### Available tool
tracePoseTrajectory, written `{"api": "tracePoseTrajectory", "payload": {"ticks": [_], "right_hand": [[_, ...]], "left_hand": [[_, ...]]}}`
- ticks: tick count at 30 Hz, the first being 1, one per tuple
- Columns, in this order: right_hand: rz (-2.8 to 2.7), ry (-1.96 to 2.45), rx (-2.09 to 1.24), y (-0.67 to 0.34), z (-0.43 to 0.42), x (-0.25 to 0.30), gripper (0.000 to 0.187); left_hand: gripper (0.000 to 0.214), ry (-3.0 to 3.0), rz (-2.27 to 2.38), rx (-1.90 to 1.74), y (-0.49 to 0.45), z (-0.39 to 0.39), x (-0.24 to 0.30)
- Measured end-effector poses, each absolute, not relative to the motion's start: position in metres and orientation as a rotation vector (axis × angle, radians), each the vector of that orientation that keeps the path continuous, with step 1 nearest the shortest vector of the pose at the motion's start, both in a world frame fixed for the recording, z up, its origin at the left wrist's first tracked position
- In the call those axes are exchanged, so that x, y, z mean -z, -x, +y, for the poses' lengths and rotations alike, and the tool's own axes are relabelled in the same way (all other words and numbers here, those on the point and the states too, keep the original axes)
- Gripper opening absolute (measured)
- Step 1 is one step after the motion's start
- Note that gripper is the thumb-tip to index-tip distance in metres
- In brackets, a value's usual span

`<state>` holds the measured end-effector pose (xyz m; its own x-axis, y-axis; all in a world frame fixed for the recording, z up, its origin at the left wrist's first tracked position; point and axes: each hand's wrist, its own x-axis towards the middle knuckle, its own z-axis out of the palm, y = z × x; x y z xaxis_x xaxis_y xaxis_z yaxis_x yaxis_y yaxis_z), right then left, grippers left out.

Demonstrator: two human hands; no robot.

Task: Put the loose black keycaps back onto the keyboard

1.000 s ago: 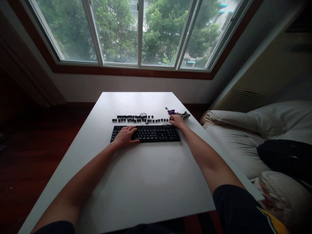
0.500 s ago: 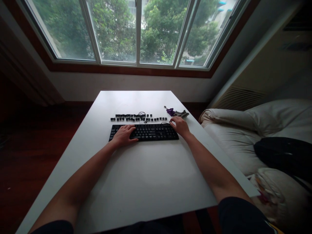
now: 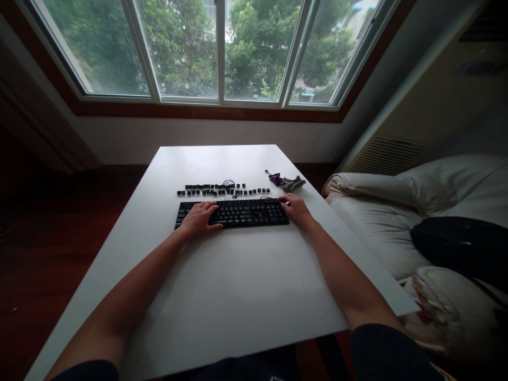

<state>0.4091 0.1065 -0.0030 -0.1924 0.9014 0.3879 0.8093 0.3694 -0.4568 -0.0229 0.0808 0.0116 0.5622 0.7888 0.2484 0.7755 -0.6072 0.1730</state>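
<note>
A black keyboard (image 3: 242,213) lies across the white table, its long side facing me. My left hand (image 3: 200,218) rests over its left part, fingers stretched across the keys and thumb apart near the front edge. At the keyboard's upper right corner, my right hand (image 3: 296,208) has its fingers bent and drawn together. Whatever is between those fingertips, if anything, is too small to make out. Just behind the keyboard, several loose black keycaps (image 3: 210,192) form two rough rows. A thin dark cable (image 3: 229,183) curls among them.
A purple and grey cloth bundle (image 3: 291,183) sits on the white table (image 3: 238,286) behind my right hand. To the right stands a pale sofa (image 3: 369,211) with a black bag (image 3: 456,243) on it. Beyond the table is a wide window (image 3: 220,53).
My right hand has come down and slightly right, from just behind the keyboard onto its upper right corner. My left hand stays on the keys. The whole view has shifted slightly.
</note>
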Motion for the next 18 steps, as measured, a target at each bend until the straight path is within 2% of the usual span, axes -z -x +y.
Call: {"api": "tracePoseTrajectory", "payload": {"ticks": [18], "right_hand": [[-1.898, 1.463, -0.214, -0.413, 0.12, 0.021, 0.021]], "left_hand": [[0.069, -2.765, 1.37, -0.474, 0.023, 0.082, -0.01]]}}
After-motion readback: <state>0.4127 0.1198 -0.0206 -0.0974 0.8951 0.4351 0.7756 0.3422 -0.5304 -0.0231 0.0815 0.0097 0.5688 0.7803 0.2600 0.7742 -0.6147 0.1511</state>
